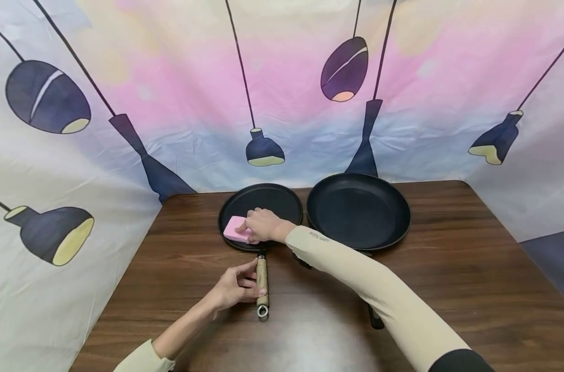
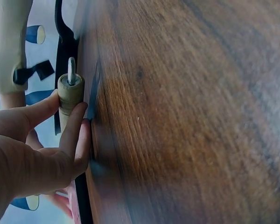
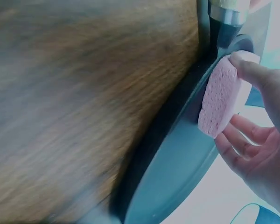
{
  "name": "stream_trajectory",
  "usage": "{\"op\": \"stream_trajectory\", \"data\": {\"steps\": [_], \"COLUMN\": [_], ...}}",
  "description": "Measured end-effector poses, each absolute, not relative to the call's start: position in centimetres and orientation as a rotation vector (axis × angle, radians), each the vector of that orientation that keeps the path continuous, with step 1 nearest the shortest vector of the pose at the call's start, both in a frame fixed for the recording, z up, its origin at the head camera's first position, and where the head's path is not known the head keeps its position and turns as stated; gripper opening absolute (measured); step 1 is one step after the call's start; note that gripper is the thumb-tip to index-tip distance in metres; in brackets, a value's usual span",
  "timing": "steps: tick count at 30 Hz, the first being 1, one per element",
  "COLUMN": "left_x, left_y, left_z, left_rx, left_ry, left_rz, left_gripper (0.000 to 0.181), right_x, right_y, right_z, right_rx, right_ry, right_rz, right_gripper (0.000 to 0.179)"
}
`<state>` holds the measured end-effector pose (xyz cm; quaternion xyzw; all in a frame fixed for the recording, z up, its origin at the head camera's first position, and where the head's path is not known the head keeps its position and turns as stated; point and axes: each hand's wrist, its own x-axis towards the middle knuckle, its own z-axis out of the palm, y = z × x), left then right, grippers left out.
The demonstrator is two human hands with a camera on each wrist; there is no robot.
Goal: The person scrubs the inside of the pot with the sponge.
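Head view: two dark pans are set side by side on a brown wooden table [image 1: 310, 330]. By the small pan's [image 1: 265, 200] wooden handle [image 1: 262, 279], the left hand [image 1: 235, 287] is seen with thumb and fingers pinched on the grip. A pink sponge [image 1: 234, 229] is held in the right hand [image 1: 265, 226] over the near left part of the small pan, close to its rim. The large pan [image 1: 358, 213] stands just beside it, its handle partly covered by the right sleeve [image 1: 356, 271]. With pressure applied so far off centre, the small pan could be tipped or swung into its neighbour; the sleeve, if lowered, could be caught on the large pan's handle.

Left wrist view: the wooden handle is pinched between thumb and fingertips rather than wrapped in the palm, the ring end left free. A twist might be poorly resisted by so light a hold.

Right wrist view: the sponge is pinched at its edges, thumb at one end, fingers at the other. Whether its underside lies fully flat on the pan cannot be told. If it were dragged outward, the sponge could be slipped over the rim, or be folded by the edge pinch.
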<state>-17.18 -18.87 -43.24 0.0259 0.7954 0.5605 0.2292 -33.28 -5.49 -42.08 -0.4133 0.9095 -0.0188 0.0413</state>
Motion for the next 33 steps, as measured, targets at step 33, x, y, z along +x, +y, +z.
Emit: {"op": "stream_trajectory", "data": {"steps": [33], "left_x": [-17.2], "left_y": [-18.8], "left_z": [-43.4], "left_rx": [0.063], "left_ry": [2.208], "left_rz": [1.539], "left_gripper": [0.089], "right_x": [-40.0], "right_y": [-2.5], "right_z": [-42.8], "right_rx": [-0.670], "right_ry": [2.989], "right_rz": [0.124], "right_gripper": [0.042]}}
